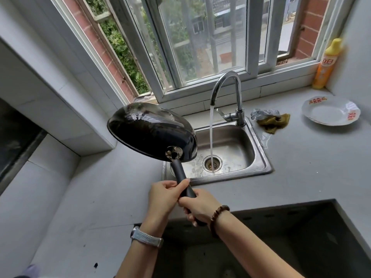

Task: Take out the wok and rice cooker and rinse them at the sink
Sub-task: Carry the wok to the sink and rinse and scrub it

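Wok (148,131): black, wet, likely heavy and slippery; held upturned, tilted over the sink's (261,157) left edge. Grip point: long handle, clasped by left hand (163,197) and right hand (198,207).

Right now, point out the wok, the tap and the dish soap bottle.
wok (150,131): head view, on its wet black underside.
tap (239,97): head view, on the upright chrome neck.
dish soap bottle (324,71): head view, on its labelled body.

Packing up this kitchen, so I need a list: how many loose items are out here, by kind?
Wok: 1
Plate: 1
Detergent bottle: 1
Cloths: 2, an olive cloth and a grey cloth
Total: 5
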The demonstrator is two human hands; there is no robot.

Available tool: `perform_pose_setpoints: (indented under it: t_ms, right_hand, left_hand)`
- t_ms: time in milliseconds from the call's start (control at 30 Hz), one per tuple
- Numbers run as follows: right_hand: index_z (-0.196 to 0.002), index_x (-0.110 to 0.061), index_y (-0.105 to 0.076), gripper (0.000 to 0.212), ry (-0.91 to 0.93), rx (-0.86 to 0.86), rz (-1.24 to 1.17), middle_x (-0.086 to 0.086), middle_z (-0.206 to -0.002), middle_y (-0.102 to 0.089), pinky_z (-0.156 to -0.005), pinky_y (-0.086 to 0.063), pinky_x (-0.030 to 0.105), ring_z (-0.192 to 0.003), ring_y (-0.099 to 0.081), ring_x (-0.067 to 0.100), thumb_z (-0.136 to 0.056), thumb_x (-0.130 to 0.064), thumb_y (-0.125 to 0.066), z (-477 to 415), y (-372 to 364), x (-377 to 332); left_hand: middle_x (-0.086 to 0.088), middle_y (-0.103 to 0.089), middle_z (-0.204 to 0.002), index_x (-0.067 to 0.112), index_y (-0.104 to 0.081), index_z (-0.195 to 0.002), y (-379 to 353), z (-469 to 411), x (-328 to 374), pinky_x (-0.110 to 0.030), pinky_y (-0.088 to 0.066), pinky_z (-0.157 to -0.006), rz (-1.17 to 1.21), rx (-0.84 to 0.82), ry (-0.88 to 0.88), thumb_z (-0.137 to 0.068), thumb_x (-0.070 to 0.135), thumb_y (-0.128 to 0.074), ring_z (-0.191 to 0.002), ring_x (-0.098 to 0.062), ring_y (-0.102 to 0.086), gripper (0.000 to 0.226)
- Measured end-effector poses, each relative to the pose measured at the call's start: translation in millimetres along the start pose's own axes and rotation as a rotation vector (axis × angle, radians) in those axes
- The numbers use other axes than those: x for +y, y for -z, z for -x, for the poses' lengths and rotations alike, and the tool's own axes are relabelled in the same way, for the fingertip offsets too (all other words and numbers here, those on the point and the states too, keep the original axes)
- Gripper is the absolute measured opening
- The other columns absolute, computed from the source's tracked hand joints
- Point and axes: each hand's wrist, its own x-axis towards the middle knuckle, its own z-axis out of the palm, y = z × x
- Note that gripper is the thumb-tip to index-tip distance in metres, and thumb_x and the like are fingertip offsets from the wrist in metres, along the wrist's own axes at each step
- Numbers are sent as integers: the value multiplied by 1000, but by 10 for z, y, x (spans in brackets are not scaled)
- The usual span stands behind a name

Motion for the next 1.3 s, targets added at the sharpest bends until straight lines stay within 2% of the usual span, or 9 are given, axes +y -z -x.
perform_pose_setpoints:
  t_ms: [200, 333, 500, 633, 800, 933, 1133, 1233, 1300]
  right_hand:
    - [-75, -11, -50, 12, 26, -29, -10, 1, -58, -47, -37, -36, 18, -38, -41, 7, -87, -10, -52, 82, -82, -189]
    - [-78, -11, -51, 9, 41, -34, -3, 1, -60, -48, -38, -37, 18, -40, -42, 8, -87, -9, -52, 105, -133, -284]
    - [-84, -10, -52, 4, 64, -53, -2, 1, -62, -49, -39, -39, 18, -42, -44, 8, -88, -11, -53, 159, -159, -375]
    - [-80, -9, -52, 6, 98, -59, 14, 1, -61, -49, -39, -39, 19, -39, -45, 7, -86, -10, -53, 200, -176, -440]
    - [-78, -8, -52, 6, 120, -55, 5, 1, -59, -48, -39, -38, 19, -36, -44, 6, -84, -9, -52, 238, -192, -477]
    - [-80, -8, -51, 4, 122, -69, -8, 2, -60, -48, -39, -38, 19, -37, -43, 6, -85, -8, -52, 269, -186, -502]
    - [-81, -9, -52, 5, 132, -84, 0, 2, -62, -48, -39, -38, 19, -39, -44, 6, -86, -9, -52, 297, -167, -486]
    - [-83, -9, -52, 4, 115, -85, 7, 2, -62, -48, -40, -38, 20, -39, -44, 6, -87, -9, -52, 292, -134, -455]
    - [-82, -9, -51, 5, 91, -80, 10, 2, -61, -47, -40, -38, 19, -38, -43, 6, -86, -9, -51, 290, -113, -421]
  left_hand:
    - [-5, -75, -72, 7, -75, -83, 164, 17, 149, -30, -58, -68, -5, 43, -21, -72, 36, -81, -73, -16, -72, 31]
    - [-4, -74, -69, 7, -74, -82, 235, 70, 274, -23, -53, -60, 12, 67, -51, -75, 32, -80, -67, -12, -71, 27]
    - [-4, -74, -70, 7, -74, -84, 314, 129, 382, -25, -53, -64, 19, 80, -93, -75, 34, -79, -69, -13, -72, 29]
    - [-3, -73, -65, 9, -74, -76, 361, 179, 486, -25, -53, -63, 21, 94, -125, -77, 30, -79, -64, -11, -71, 22]
    - [1, -73, -63, 14, -70, -73, 388, 243, 564, -20, -50, -59, 29, 111, -141, -76, 30, -79, -61, -7, -70, 18]
    - [0, -73, -64, 10, -72, -75, 402, 269, 594, -23, -52, -61, 25, 116, -154, -76, 30, -79, -62, -9, -70, 21]
    - [3, -72, -61, 14, -70, -73, 377, 283, 584, -18, -49, -58, 15, 116, -171, -77, 30, -79, -60, -5, -69, 19]
    - [0, -73, -65, 12, -72, -75, 337, 259, 533, -22, -52, -60, 10, 114, -149, -75, 31, -80, -64, -11, -71, 21]
    - [-3, -73, -66, 9, -74, -76, 299, 242, 486, -29, -56, -65, 0, 108, -123, -75, 32, -80, -67, -16, -72, 25]
